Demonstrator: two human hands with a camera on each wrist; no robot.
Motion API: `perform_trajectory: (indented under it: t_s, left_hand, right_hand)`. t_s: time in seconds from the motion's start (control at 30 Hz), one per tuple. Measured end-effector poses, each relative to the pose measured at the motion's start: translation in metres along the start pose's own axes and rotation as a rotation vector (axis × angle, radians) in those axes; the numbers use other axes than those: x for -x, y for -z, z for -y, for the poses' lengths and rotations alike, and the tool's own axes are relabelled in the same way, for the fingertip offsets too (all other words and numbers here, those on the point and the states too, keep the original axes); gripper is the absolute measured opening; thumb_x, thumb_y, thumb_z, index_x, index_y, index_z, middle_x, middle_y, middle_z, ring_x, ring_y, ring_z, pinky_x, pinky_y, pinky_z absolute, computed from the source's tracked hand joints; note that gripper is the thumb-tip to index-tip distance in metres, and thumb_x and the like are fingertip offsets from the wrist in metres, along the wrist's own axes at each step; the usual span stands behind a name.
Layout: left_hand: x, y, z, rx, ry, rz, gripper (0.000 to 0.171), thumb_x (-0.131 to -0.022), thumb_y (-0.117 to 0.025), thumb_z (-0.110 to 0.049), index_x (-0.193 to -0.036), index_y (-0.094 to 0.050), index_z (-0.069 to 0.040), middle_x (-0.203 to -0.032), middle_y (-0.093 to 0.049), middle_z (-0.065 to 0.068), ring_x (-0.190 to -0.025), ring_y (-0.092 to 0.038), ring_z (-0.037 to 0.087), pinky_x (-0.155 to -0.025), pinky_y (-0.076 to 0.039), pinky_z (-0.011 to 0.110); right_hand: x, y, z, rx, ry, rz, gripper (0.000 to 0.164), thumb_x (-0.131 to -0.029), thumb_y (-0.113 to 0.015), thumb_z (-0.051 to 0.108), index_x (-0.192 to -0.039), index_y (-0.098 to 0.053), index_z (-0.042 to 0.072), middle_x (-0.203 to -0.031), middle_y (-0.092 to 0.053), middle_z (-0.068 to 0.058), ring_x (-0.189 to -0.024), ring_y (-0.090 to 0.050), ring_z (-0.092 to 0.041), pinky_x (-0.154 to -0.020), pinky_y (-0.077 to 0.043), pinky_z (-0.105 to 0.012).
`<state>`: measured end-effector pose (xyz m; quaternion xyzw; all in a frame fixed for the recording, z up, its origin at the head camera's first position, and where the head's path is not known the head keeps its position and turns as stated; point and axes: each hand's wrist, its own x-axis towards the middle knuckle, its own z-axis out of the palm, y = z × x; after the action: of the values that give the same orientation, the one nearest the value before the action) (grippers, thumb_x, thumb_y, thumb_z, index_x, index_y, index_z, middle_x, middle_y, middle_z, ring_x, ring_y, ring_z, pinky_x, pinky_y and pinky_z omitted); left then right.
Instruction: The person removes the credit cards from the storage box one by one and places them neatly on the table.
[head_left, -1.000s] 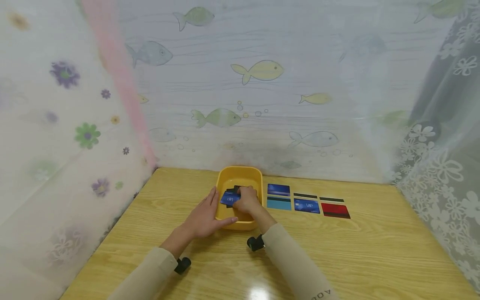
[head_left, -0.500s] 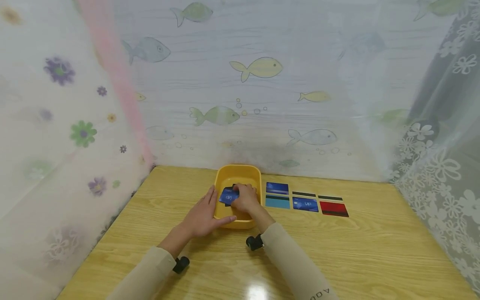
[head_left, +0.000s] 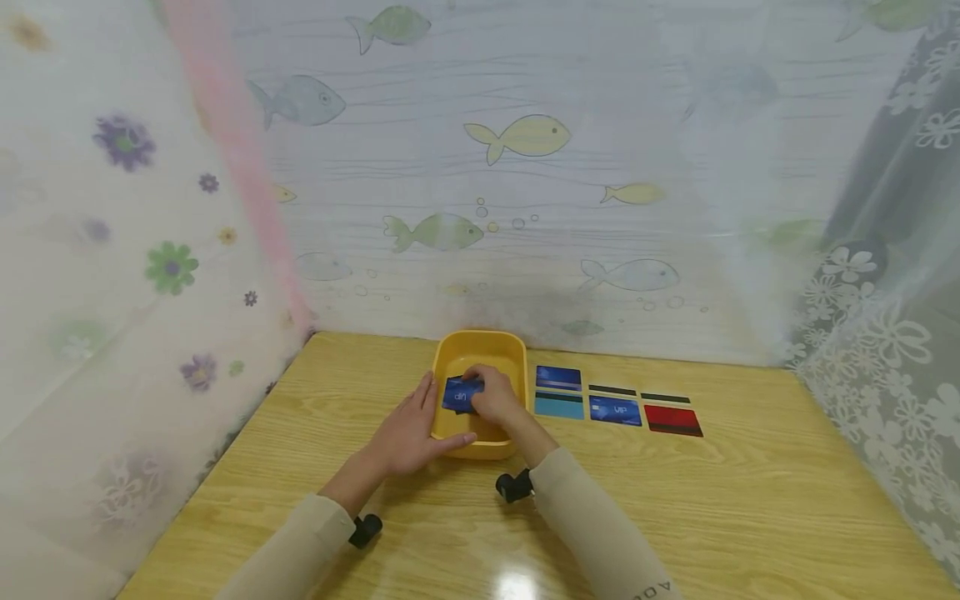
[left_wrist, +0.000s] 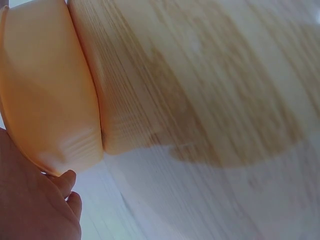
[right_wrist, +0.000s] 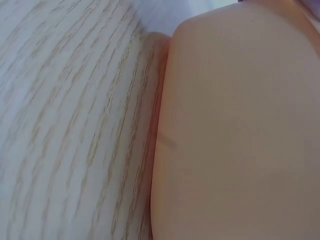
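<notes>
A yellow plastic bin stands near the back of the table. My left hand lies along its left and front sides, fingers straight at the left wall and thumb over the front rim. In the left wrist view, fingertips show at the orange-looking wall. My right hand reaches inside the bin and pinches a blue VIP card by its right side. Dark card edges peep out from under that card. The right wrist view shows mostly the bin's outer wall.
Right of the bin lie a dark blue card, a light blue card, a blue VIP card and a red card. Two pale cards with black stripes lie behind. Fish-patterned curtain borders the table's back.
The blue card in my right hand has straightened and now covers most of the dark cards that stuck out around it. My right fingers have shifted slightly; the left hand stays put.
</notes>
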<state>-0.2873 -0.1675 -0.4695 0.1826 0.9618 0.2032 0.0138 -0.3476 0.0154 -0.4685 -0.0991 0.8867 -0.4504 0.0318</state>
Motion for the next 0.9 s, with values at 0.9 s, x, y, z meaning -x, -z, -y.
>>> perform_trajectory:
  t_s: [0.9]
  left_hand:
    - [-0.0003,0.0012,-0.001,-0.016,0.002,0.023,0.125,-0.083,-0.044,-0.09,-0.163,-0.009,0.0,-0.171,0.0,0.015,-0.155,-0.017,0.039,-0.123,-0.025,0.054]
  right_hand:
    - [0.0028,0.0039,0.0035,-0.101,-0.014,-0.093,0.028,-0.093,-0.063,-0.003,-0.119,-0.071,0.001,-0.123,-0.066,-0.018,-0.105,-0.061,-0.031,-0.089,-0.054,-0.042]
